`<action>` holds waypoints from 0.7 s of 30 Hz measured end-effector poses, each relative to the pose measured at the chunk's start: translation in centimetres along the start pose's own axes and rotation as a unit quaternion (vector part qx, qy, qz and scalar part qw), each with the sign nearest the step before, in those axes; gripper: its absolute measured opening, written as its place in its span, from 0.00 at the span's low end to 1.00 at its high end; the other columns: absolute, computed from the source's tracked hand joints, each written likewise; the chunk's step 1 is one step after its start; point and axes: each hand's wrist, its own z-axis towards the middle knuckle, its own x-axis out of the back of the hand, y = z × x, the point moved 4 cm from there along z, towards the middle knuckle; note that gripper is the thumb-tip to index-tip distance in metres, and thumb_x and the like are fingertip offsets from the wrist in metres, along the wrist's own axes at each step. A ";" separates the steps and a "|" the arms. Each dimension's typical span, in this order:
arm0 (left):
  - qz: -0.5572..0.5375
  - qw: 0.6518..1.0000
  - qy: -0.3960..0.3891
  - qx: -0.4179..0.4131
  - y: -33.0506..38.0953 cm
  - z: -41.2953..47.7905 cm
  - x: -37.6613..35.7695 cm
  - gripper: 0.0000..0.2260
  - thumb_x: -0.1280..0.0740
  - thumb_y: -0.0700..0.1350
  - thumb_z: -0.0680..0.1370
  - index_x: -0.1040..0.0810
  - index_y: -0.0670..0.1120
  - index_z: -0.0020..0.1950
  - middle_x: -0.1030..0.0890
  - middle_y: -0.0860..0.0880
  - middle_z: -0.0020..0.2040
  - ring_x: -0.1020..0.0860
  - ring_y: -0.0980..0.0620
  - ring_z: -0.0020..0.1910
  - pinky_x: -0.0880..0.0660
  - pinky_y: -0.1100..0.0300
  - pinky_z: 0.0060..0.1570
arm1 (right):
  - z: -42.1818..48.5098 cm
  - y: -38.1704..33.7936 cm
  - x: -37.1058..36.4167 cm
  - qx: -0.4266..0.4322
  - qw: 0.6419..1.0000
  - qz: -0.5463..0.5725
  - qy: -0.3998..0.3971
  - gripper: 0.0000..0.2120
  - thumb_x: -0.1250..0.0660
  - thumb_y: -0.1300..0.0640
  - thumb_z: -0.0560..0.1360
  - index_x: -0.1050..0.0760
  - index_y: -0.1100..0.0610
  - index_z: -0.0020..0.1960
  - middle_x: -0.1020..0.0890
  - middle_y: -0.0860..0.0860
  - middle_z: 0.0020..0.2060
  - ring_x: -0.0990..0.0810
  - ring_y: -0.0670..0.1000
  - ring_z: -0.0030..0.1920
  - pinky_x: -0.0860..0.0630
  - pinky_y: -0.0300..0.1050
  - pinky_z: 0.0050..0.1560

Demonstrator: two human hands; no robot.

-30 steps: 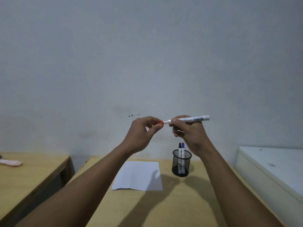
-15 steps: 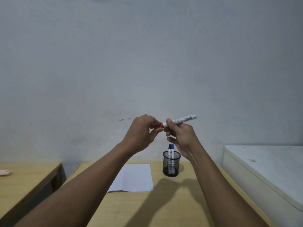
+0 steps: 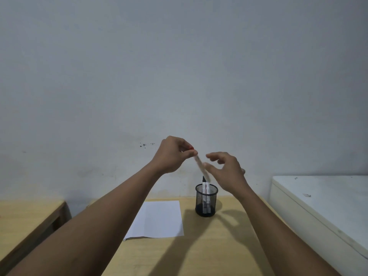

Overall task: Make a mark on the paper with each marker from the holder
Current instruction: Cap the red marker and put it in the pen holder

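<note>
the paper [image 3: 157, 219] lies flat on the table [image 3: 199, 251], toward its far edge. the holder [image 3: 206, 202] stands upright just to the right of the paper, apart from it, with markers [image 3: 206, 189] standing inside. above the holder both hands are raised: the left hand [image 3: 172, 154] to the left, the right hand [image 3: 227, 170] to the right, and a blurred marker [image 3: 201, 166] slanting between them. a second table [image 3: 23, 218] sits off to the left, a cabinet [image 3: 322, 200] to the right, the wall [image 3: 179, 76] behind all.
</note>
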 end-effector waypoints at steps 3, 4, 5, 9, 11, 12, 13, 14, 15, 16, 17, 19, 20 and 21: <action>-0.029 0.999 -0.013 0.013 -0.6 1.3 -2.1 0.11 0.24 0.49 0.73 0.14 0.43 0.51 0.13 0.49 0.46 0.16 0.55 0.47 0.20 0.57 0.50 | 0.8 0.4 -0.3 0.018 0.999 -0.042 -0.030 0.09 0.26 0.42 0.75 0.18 0.43 0.53 0.16 0.39 0.49 0.22 0.42 0.54 0.41 0.51 0.59; -0.042 0.999 -0.016 0.019 -0.8 1.6 -2.9 0.12 0.24 0.48 0.74 0.14 0.43 0.52 0.13 0.49 0.47 0.16 0.55 0.48 0.20 0.57 0.51 | 1.2 0.8 -0.4 0.019 0.998 -0.049 -0.030 0.08 0.26 0.43 0.75 0.18 0.44 0.51 0.15 0.39 0.48 0.22 0.41 0.52 0.41 0.51 0.59; -0.054 0.998 -0.019 0.024 -0.9 2.0 -3.6 0.12 0.25 0.48 0.74 0.14 0.42 0.53 0.13 0.48 0.49 0.16 0.56 0.49 0.20 0.58 0.51 | 1.6 1.1 -0.6 0.020 0.998 -0.058 -0.028 0.07 0.27 0.43 0.75 0.19 0.44 0.50 0.15 0.39 0.46 0.22 0.40 0.51 0.41 0.51 0.58; -0.093 0.995 -0.026 0.038 -1.4 3.7 -6.2 0.11 0.27 0.48 0.76 0.15 0.45 0.55 0.13 0.50 0.49 0.16 0.56 0.48 0.21 0.58 0.50 | 3.5 3.2 -1.1 0.003 0.998 -0.066 -0.015 0.06 0.28 0.44 0.77 0.20 0.46 0.47 0.16 0.39 0.43 0.23 0.38 0.45 0.40 0.49 0.55; -0.088 0.995 -0.012 0.047 -2.0 4.4 -7.1 0.13 0.28 0.51 0.76 0.16 0.47 0.58 0.15 0.51 0.48 0.18 0.56 0.44 0.21 0.57 0.49 | 4.6 4.6 -1.3 -0.008 0.998 -0.056 0.009 0.06 0.30 0.44 0.78 0.22 0.46 0.48 0.16 0.39 0.40 0.24 0.35 0.43 0.39 0.49 0.55; -0.072 0.996 -0.010 0.054 -2.6 4.6 -7.6 0.14 0.28 0.52 0.77 0.17 0.47 0.59 0.16 0.52 0.48 0.19 0.56 0.44 0.23 0.58 0.49 | 5.2 5.4 -1.5 -0.014 0.999 -0.048 0.020 0.06 0.30 0.44 0.78 0.23 0.45 0.50 0.17 0.39 0.39 0.24 0.34 0.43 0.39 0.49 0.55; -0.051 0.997 -0.014 0.063 -3.4 4.8 -8.2 0.15 0.28 0.52 0.77 0.17 0.46 0.60 0.17 0.51 0.49 0.19 0.55 0.46 0.24 0.59 0.49 | 5.7 6.1 -1.8 -0.021 0.999 -0.039 0.023 0.06 0.31 0.45 0.79 0.23 0.45 0.52 0.17 0.39 0.37 0.24 0.35 0.43 0.38 0.49 0.56; -0.030 0.997 -0.022 0.075 -4.4 5.0 -9.0 0.15 0.28 0.52 0.76 0.17 0.46 0.60 0.16 0.50 0.50 0.19 0.54 0.48 0.24 0.59 0.49 | 6.2 6.8 -2.1 -0.028 0.999 -0.031 0.023 0.07 0.31 0.46 0.79 0.24 0.44 0.56 0.18 0.40 0.37 0.23 0.37 0.43 0.38 0.50 0.56; -0.013 0.995 -0.032 0.089 -5.5 5.1 -9.8 0.16 0.27 0.52 0.76 0.17 0.46 0.60 0.16 0.48 0.52 0.18 0.52 0.49 0.24 0.58 0.50 | 6.6 7.6 -2.5 -0.035 0.999 -0.026 0.022 0.09 0.31 0.46 0.80 0.24 0.45 0.59 0.18 0.40 0.37 0.22 0.40 0.44 0.38 0.50 0.57; -0.001 0.993 -0.043 0.107 -6.7 5.1 -10.6 0.16 0.27 0.52 0.75 0.17 0.45 0.60 0.15 0.47 0.53 0.18 0.51 0.51 0.22 0.56 0.53 | 7.0 8.3 -2.9 -0.039 0.999 -0.027 0.024 0.11 0.32 0.47 0.80 0.23 0.45 0.61 0.18 0.40 0.37 0.22 0.42 0.45 0.38 0.51 0.57; 0.007 0.991 -0.053 0.125 -7.9 5.1 -11.5 0.17 0.27 0.52 0.75 0.17 0.45 0.59 0.15 0.46 0.54 0.18 0.50 0.51 0.21 0.52 0.55 | 7.4 9.0 -3.3 -0.044 0.998 -0.029 0.028 0.10 0.32 0.47 0.80 0.22 0.45 0.61 0.18 0.41 0.37 0.22 0.42 0.44 0.39 0.50 0.56; 0.022 0.984 -0.069 0.160 -10.0 4.9 -13.1 0.17 0.26 0.53 0.74 0.18 0.45 0.60 0.15 0.46 0.55 0.18 0.49 0.53 0.21 0.48 0.58 | 7.9 10.4 -4.1 -0.056 0.997 -0.037 0.030 0.06 0.32 0.48 0.80 0.21 0.44 0.57 0.19 0.41 0.36 0.23 0.39 0.42 0.40 0.49 0.55; 0.028 0.982 -0.076 0.173 -10.9 4.8 -13.9 0.18 0.26 0.53 0.74 0.18 0.45 0.60 0.15 0.46 0.55 0.18 0.49 0.53 0.22 0.47 0.59 | 8.1 11.1 -4.6 -0.065 0.997 -0.044 0.026 0.05 0.32 0.48 0.80 0.21 0.44 0.55 0.19 0.41 0.36 0.24 0.38 0.41 0.40 0.49 0.54; 0.029 0.979 -0.081 0.182 -11.7 4.7 -14.6 0.19 0.26 0.53 0.74 0.18 0.45 0.61 0.15 0.46 0.56 0.18 0.48 0.54 0.22 0.46 0.60 | 8.2 11.9 -5.0 -0.072 0.996 -0.052 0.022 0.04 0.33 0.48 0.80 0.22 0.44 0.54 0.19 0.41 0.36 0.24 0.38 0.41 0.39 0.50 0.55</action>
